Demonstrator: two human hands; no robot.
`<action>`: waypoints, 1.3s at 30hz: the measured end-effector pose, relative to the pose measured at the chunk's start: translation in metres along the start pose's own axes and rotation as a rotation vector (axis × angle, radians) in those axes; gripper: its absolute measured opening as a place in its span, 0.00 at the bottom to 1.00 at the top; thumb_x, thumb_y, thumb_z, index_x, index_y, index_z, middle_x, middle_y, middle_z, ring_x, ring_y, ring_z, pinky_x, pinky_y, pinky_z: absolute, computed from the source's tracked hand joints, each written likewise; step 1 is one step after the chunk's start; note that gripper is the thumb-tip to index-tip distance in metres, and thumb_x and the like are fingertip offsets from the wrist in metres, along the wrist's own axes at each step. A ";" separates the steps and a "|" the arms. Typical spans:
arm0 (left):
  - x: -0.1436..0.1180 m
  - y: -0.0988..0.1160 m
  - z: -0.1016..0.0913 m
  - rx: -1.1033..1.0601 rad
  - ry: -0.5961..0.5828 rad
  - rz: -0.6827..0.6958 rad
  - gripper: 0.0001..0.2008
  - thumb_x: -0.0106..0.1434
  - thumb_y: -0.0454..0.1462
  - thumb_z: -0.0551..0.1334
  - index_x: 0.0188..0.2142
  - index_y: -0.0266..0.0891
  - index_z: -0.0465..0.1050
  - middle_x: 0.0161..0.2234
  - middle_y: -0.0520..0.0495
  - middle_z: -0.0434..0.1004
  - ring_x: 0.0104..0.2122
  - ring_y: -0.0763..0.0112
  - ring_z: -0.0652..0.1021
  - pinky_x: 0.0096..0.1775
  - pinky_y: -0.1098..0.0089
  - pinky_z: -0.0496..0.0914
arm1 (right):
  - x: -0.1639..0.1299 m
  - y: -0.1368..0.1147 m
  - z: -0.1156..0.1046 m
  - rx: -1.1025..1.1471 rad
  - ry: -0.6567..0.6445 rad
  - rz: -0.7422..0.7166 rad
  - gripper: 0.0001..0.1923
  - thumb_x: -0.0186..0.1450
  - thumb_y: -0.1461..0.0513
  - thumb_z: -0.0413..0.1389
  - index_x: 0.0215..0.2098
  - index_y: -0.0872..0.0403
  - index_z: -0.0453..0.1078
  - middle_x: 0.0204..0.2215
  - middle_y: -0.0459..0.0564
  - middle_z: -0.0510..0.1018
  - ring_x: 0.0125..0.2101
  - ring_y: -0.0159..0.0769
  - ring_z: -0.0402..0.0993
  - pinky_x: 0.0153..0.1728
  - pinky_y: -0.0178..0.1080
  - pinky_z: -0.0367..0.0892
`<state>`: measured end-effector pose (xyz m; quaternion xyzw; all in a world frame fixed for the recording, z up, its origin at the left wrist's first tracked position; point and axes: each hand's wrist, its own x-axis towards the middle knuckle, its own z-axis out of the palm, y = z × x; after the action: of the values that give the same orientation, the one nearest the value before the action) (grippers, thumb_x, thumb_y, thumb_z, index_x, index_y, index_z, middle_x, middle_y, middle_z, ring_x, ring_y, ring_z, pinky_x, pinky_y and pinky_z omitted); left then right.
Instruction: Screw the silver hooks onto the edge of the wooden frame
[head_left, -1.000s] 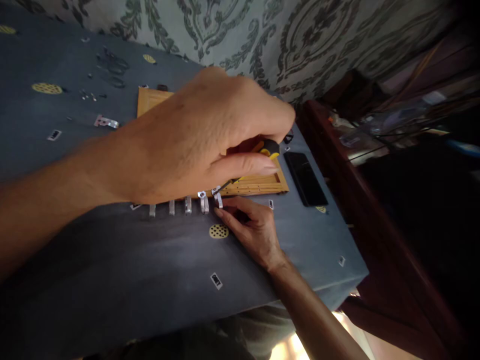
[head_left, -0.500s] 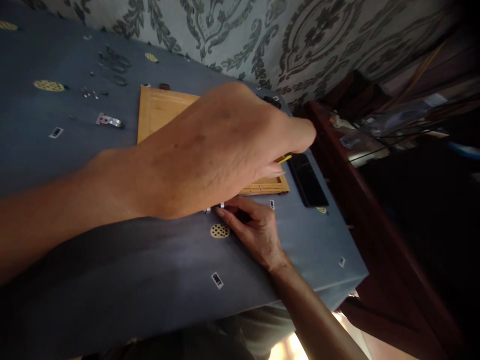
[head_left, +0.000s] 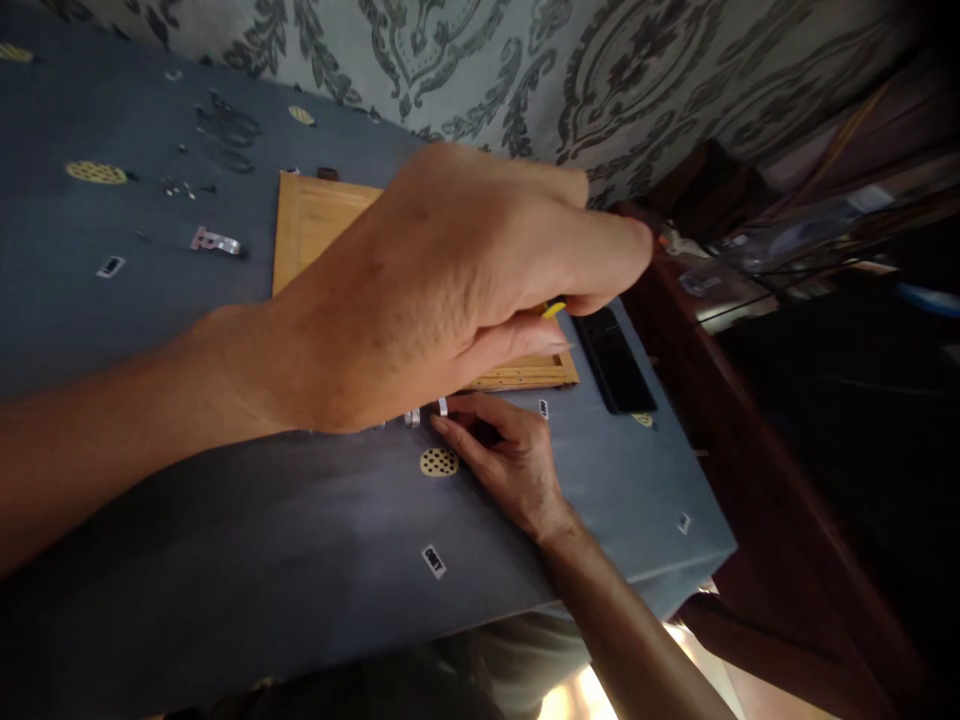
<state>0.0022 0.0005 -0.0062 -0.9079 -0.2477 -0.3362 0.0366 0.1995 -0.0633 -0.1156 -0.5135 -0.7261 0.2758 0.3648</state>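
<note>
My left hand (head_left: 450,270) reaches across from the left, closed round a yellow-and-black tool that looks like a screwdriver (head_left: 553,307); only a bit of it shows between thumb and fingers. Under this hand lies a flat wooden box (head_left: 322,225), its middle hidden. At the box's near edge my right hand (head_left: 510,450) pinches a small shiny metal clasp (head_left: 442,406) between thumb and fingertip. Just left of it is another small metal piece (head_left: 412,417), partly covered by my left hand. The tool's tip is out of sight.
A metal latch piece (head_left: 216,242), several small screws (head_left: 180,188) and dark scissors (head_left: 229,125) lie at the left on the blue patterned cloth (head_left: 322,540). A black phone (head_left: 616,360) rests right of the box. A patterned curtain (head_left: 465,70) hangs behind.
My left hand has turned at the wrist, its fingers swinging up and right, and the yellow part has shifted slightly left. My right hand stays at the box's near edge.
</note>
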 end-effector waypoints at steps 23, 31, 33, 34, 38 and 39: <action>-0.001 -0.012 0.002 -0.338 0.012 -0.012 0.11 0.69 0.30 0.60 0.49 0.36 0.76 0.44 0.56 0.83 0.45 0.76 0.83 0.48 0.76 0.76 | 0.001 -0.001 0.000 0.007 -0.019 0.075 0.07 0.64 0.57 0.64 0.35 0.52 0.82 0.24 0.45 0.80 0.23 0.31 0.72 0.28 0.36 0.69; 0.001 -0.009 0.010 -0.374 0.063 -0.270 0.11 0.62 0.39 0.71 0.34 0.34 0.73 0.30 0.56 0.77 0.31 0.70 0.82 0.34 0.71 0.74 | 0.000 -0.001 0.001 0.028 -0.015 0.054 0.06 0.64 0.58 0.64 0.35 0.52 0.82 0.24 0.45 0.80 0.23 0.31 0.72 0.27 0.35 0.69; 0.001 -0.010 0.007 -0.304 0.072 -0.233 0.12 0.64 0.42 0.70 0.34 0.34 0.75 0.29 0.56 0.77 0.31 0.70 0.81 0.34 0.69 0.74 | 0.000 -0.001 0.001 0.029 -0.014 0.045 0.07 0.64 0.58 0.64 0.35 0.52 0.82 0.24 0.45 0.80 0.23 0.31 0.72 0.27 0.35 0.68; 0.000 -0.010 0.005 -0.261 0.068 -0.203 0.11 0.65 0.42 0.68 0.36 0.35 0.76 0.30 0.55 0.78 0.31 0.69 0.81 0.36 0.68 0.75 | -0.001 -0.001 0.001 0.026 -0.016 0.044 0.07 0.64 0.58 0.64 0.35 0.52 0.82 0.23 0.44 0.80 0.23 0.31 0.71 0.27 0.35 0.68; -0.004 -0.012 -0.005 -0.173 0.020 -0.049 0.08 0.70 0.39 0.63 0.40 0.40 0.80 0.34 0.56 0.80 0.34 0.70 0.82 0.41 0.65 0.75 | -0.001 0.000 0.000 0.006 -0.018 0.062 0.07 0.64 0.57 0.64 0.36 0.52 0.82 0.22 0.44 0.79 0.22 0.31 0.71 0.27 0.35 0.68; -0.004 -0.013 -0.007 -0.169 0.007 -0.015 0.08 0.70 0.38 0.62 0.41 0.40 0.81 0.34 0.56 0.80 0.34 0.70 0.82 0.41 0.65 0.74 | -0.001 0.000 0.000 0.004 -0.017 0.066 0.07 0.64 0.57 0.64 0.36 0.52 0.82 0.23 0.44 0.79 0.22 0.31 0.71 0.27 0.35 0.68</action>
<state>-0.0107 0.0080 -0.0045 -0.9048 -0.2249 -0.3592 -0.0420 0.1994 -0.0642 -0.1161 -0.5341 -0.7112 0.2937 0.3503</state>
